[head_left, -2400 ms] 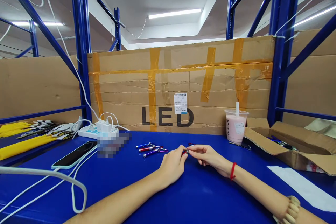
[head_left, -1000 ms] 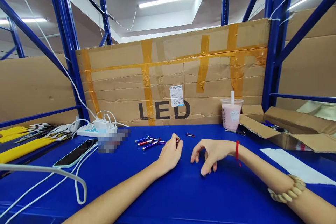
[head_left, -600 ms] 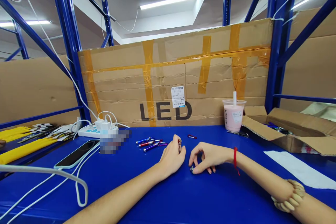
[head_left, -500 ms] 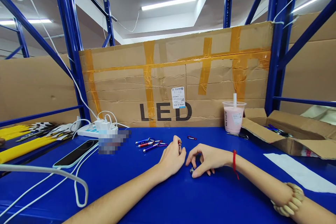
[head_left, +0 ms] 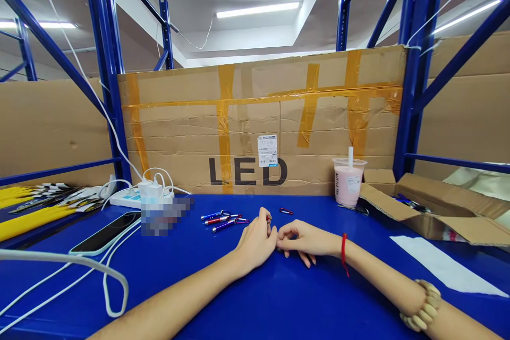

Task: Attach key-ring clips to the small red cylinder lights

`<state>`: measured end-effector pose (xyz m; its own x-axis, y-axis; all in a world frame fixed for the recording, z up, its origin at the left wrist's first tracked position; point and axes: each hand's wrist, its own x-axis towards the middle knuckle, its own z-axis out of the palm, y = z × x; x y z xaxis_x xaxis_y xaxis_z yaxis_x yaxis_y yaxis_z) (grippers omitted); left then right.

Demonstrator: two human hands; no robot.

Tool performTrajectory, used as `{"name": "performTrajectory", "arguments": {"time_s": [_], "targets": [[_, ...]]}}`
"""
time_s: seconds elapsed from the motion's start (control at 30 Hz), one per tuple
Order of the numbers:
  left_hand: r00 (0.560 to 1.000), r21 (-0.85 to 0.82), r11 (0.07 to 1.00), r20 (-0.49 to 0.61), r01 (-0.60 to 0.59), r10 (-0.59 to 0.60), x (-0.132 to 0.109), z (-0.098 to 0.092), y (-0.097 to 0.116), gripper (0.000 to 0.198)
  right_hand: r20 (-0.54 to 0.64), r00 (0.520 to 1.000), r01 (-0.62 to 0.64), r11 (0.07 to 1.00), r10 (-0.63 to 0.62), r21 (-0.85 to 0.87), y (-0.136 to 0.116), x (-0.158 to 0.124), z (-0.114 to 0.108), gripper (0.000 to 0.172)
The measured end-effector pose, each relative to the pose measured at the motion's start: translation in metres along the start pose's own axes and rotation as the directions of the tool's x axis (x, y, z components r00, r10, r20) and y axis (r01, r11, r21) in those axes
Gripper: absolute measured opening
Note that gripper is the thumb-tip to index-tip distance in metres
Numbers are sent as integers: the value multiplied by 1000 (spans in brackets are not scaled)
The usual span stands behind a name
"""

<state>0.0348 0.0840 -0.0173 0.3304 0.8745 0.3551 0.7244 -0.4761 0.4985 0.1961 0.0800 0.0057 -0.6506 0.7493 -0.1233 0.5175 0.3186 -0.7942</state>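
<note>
My left hand (head_left: 257,241) is above the middle of the blue tabletop, its fingers curled inward. Whatever lies in its palm is hidden from me. My right hand (head_left: 300,241), with a red string at the wrist, meets the left one at the fingertips. Thumb and forefinger pinch a small silvery metal piece (head_left: 280,249), mostly covered now and too small to name. Beyond the left hand is a little pile of slim metal penlight-like tubes (head_left: 225,220) in blue, red and purple. A small red carabiner-like clip (head_left: 286,211) lies behind the hands.
To the left are a phone (head_left: 105,234), white cables and a power strip (head_left: 123,199). On the right stand a pink drink cup (head_left: 348,186) and an open cardboard box (head_left: 430,218) with small items inside. White paper (head_left: 446,265) lies before the box. Taped cardboard (head_left: 179,138) closes off the back.
My right hand has moved left and slightly up with the small metal piece, from just apart to touching my left hand. The view has shifted a little.
</note>
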Motion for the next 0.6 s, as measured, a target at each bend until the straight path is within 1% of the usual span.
{"name": "performTrajectory", "arguments": {"time_s": [0.13,0.23,0.33,0.47,0.6], "targets": [[1000,12,1000,2,6,-6,0,0,1,14,-5,1000,16,1000,-17,-14,2,1,0,39],[1000,25,1000,12,10,-10,0,-1,2,14,-91,996,19,998,-24,-59,5,3,2,38],[1000,31,999,6,10,-11,0,-2,2,13,-191,981,19,995,-37,-94,8,6,3,36],[1000,11,1000,12,9,-9,-1,-2,3,13,-267,963,4,994,-33,-107,10,10,3,34],[1000,0,1000,13,12,-12,-2,-4,5,14,-336,940,-4,988,-50,-157,13,11,2,30]]}}
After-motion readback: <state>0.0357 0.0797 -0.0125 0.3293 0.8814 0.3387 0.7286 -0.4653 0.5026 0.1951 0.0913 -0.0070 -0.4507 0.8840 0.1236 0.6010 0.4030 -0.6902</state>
